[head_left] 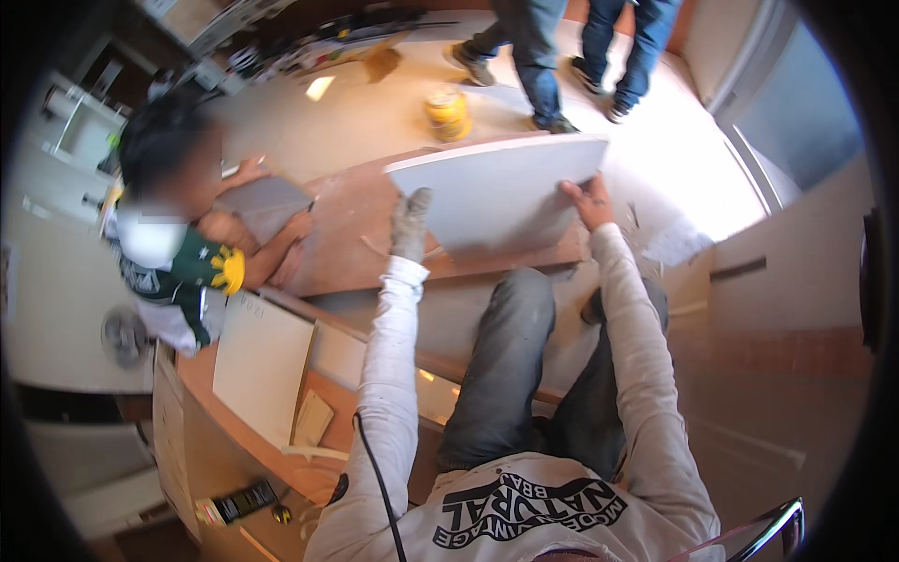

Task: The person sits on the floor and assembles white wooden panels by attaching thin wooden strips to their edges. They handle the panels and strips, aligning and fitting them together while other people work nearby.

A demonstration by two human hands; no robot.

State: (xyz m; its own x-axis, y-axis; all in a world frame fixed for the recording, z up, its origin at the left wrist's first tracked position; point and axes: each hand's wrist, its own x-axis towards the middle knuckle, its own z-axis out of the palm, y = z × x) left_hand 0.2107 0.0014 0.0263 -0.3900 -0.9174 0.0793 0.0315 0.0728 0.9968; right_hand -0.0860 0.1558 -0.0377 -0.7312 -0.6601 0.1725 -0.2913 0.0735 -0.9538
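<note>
A white-faced rectangular panel (pixel 510 192) stands tilted in front of me, its lower edge at a reddish-brown wooden board (pixel 351 220). My left hand (pixel 409 223), in a grey work glove, is closed at the panel's left edge. At the opposite edge, my bare right hand (pixel 590 202) grips the panel near its upper right corner, thumb on the near face. The fingers behind the panel are hidden. To my left, a co-worker leans over a smaller grey panel (pixel 269 204), both their hands around it.
A yellow bucket (pixel 448 112) stands beyond the board, near two standing people's legs. Lower left, a wooden bench holds a white panel (pixel 260 370), small wood pieces (pixel 313 418) and a black package (pixel 242 502). A fan (pixel 125 335) stands behind the co-worker.
</note>
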